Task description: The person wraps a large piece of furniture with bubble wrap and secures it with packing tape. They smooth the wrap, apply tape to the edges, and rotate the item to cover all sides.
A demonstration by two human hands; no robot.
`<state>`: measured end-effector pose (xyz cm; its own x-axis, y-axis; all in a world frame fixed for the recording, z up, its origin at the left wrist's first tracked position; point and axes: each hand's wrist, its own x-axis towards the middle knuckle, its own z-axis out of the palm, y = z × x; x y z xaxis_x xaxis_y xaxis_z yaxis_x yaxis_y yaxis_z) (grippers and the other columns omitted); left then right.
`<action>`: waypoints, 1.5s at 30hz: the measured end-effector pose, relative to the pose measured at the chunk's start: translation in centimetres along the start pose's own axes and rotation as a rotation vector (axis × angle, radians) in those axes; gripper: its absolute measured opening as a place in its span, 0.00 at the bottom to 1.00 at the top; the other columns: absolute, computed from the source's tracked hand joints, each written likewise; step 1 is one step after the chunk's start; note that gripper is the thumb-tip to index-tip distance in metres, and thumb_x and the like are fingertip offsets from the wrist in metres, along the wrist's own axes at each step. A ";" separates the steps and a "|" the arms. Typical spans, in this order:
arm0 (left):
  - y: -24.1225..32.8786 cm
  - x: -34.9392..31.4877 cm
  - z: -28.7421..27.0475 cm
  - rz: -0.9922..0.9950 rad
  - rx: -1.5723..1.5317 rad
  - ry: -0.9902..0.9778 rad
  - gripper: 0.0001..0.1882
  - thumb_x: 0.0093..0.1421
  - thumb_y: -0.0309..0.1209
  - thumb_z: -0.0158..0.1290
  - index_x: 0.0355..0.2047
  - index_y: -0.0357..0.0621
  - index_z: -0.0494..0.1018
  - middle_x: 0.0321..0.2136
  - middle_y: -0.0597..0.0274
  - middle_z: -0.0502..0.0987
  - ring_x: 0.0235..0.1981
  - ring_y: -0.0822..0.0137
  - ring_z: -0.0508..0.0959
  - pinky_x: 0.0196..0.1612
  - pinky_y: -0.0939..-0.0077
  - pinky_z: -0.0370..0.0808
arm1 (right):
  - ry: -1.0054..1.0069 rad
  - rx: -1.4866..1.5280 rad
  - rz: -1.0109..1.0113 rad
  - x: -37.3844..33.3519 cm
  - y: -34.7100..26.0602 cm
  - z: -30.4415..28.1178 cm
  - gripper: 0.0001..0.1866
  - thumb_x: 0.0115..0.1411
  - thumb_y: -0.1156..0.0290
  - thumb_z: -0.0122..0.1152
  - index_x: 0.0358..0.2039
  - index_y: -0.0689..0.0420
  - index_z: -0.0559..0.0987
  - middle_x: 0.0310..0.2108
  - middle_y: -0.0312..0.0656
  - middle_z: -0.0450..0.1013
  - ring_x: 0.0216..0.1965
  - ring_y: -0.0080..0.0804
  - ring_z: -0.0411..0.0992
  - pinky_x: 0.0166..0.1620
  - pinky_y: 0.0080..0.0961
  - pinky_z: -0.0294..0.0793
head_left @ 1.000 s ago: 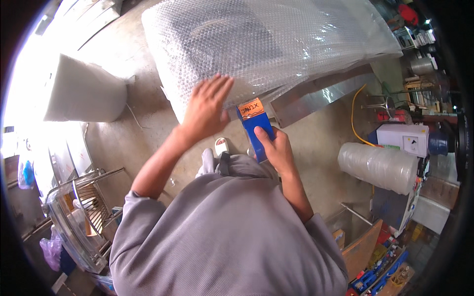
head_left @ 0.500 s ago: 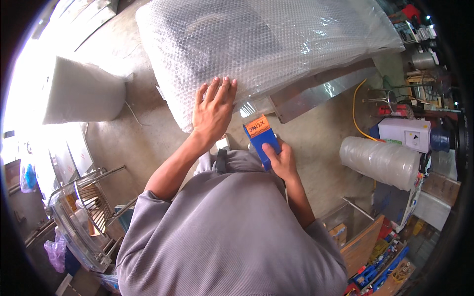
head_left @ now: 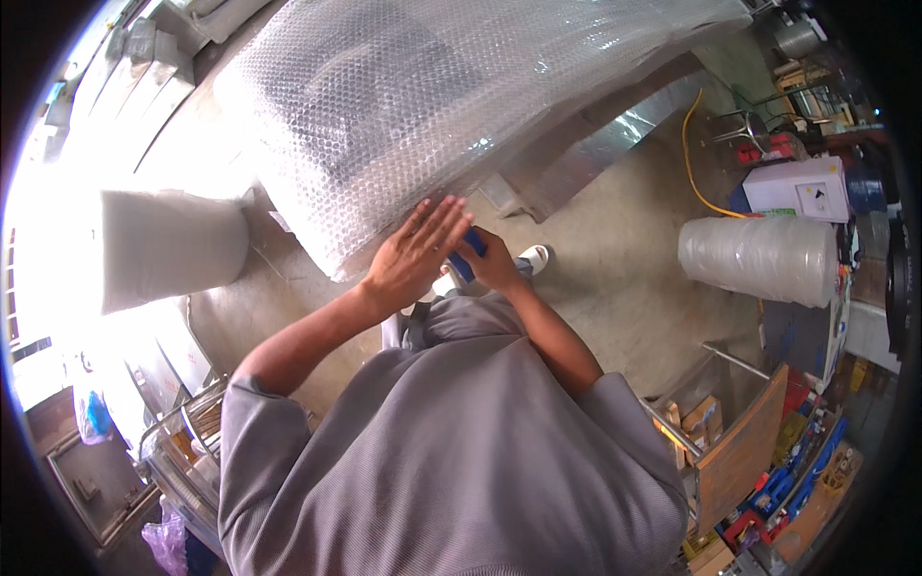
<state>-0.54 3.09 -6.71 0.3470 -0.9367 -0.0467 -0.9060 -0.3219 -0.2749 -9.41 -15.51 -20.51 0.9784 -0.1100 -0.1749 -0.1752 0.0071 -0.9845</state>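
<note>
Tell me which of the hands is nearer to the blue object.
Right: the right hand grips the blue object; the left hand is just to its left, by the bubble wrap.

The right hand (head_left: 497, 263) holds a blue object (head_left: 462, 268) (partly hidden) beside the left hand (head_left: 413, 255).

Head-worn fisheye view, facing steeply down, shirt (head_left: 451, 451) nearest, left hand (head_left: 408, 261) and right hand (head_left: 497, 262) beyond

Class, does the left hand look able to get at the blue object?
Probably yes: the left hand appears close beside the blue object, though the right hand, holding it, covers part.
</note>
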 end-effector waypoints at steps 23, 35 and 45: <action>6.4 4.9 6.2 -0.123 0.217 -0.551 0.35 0.75 0.43 0.41 0.73 0.28 0.53 0.73 0.30 0.51 0.77 0.45 0.47 0.77 0.53 0.44 | -0.102 -0.592 0.392 -5.2 -2.9 -18.7 0.40 0.57 0.33 0.64 0.43 0.65 0.85 0.38 0.61 0.82 0.43 0.55 0.83 0.46 0.45 0.81; 14.5 46.6 -6.9 -0.297 -1.969 -0.448 0.28 0.74 0.45 0.51 0.64 0.35 0.71 0.56 0.49 0.78 0.59 0.64 0.76 0.64 0.68 0.71 | 0.247 -0.531 0.063 -8.4 -11.5 -48.8 0.38 0.57 0.40 0.70 0.54 0.62 0.78 0.39 0.55 0.82 0.41 0.54 0.82 0.46 0.41 0.80; 11.4 66.4 -10.1 -0.216 -1.948 -0.320 0.21 0.71 0.38 0.58 0.55 0.33 0.79 0.47 0.54 0.84 0.49 0.68 0.81 0.56 0.71 0.77 | 0.397 -0.187 -0.007 1.0 -14.2 -62.0 0.33 0.59 0.48 0.74 0.54 0.63 0.79 0.37 0.50 0.83 0.40 0.37 0.84 0.44 0.32 0.81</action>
<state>9.71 -64.12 -3.25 0.2898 -0.8855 -0.3633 0.2325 -0.3031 0.9242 -12.71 -77.33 -5.93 0.8679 -0.4835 -0.1139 -0.2214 -0.1714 -0.9600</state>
